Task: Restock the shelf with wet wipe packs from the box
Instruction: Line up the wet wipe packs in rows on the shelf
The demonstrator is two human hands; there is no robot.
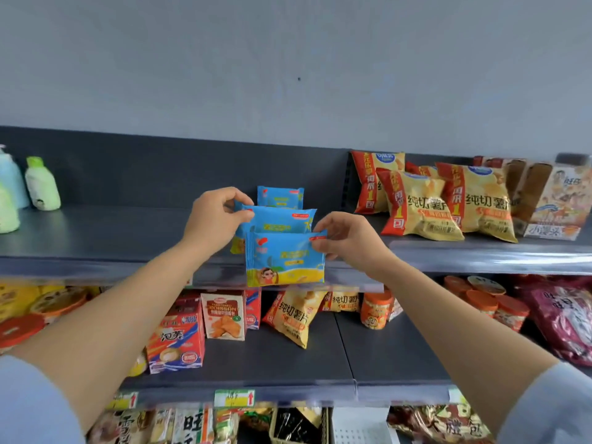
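Now left hand (211, 219), right hand (349, 238) pinch wipe packs (285, 261); chip bags (480, 203) read 纯切薯片.

top shelf (112, 232) | wet wipe packs (280, 197) centre | chip bags (419, 206) right | bottles (42, 184) left

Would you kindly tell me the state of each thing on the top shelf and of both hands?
Front wipe pack: upright, top corner pinched by right hand.
Middle wipe pack: upright, top corner pinched by left hand.
Back wipe pack: upright on the shelf, untouched.
Chip bags: sealed, propped upright.
Green bottle: upright, cap on.
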